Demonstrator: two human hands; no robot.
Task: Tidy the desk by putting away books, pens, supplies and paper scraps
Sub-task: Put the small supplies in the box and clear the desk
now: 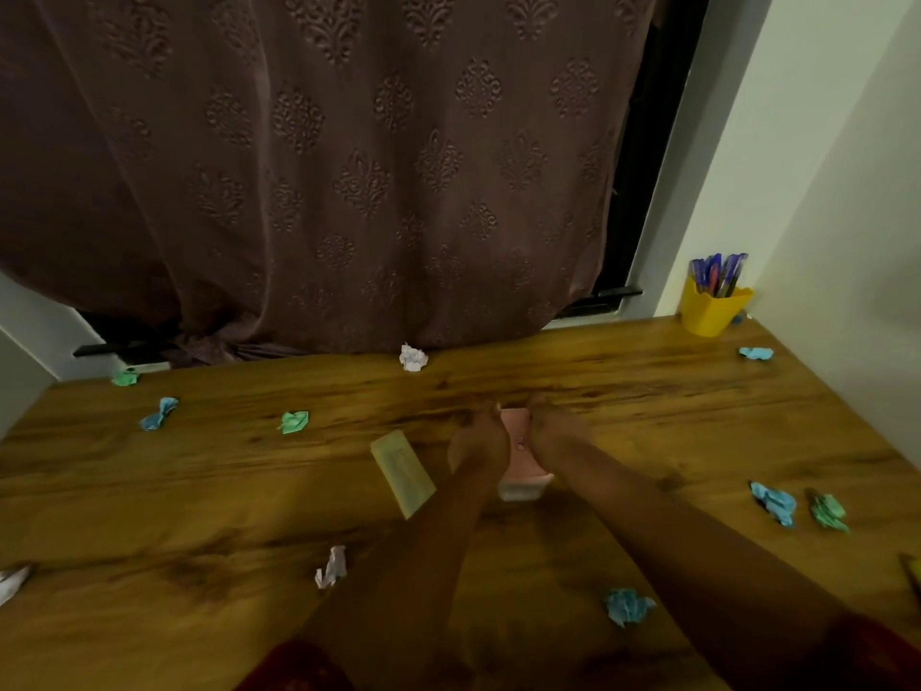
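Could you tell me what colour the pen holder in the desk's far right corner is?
The pen holder is yellow, seen clearly in the head view.

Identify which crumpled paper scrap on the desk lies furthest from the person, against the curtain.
The white crumpled scrap at the desk's far edge, touching the curtain's hem. The other white scrap lies much nearer the person.

I've got open wood across the near left of the desk (149,516), easy passage there. Dead centre is blocked: both forearms cross it, with a pink pad (523,458) between the hands and a pale yellow pad (402,472) just left. A white scrap (331,567) sits near the left forearm, a blue scrap (628,605) near the right. The far right corner is crowded by the yellow pen cup (712,309). The curtain (324,167) walls off the back edge.
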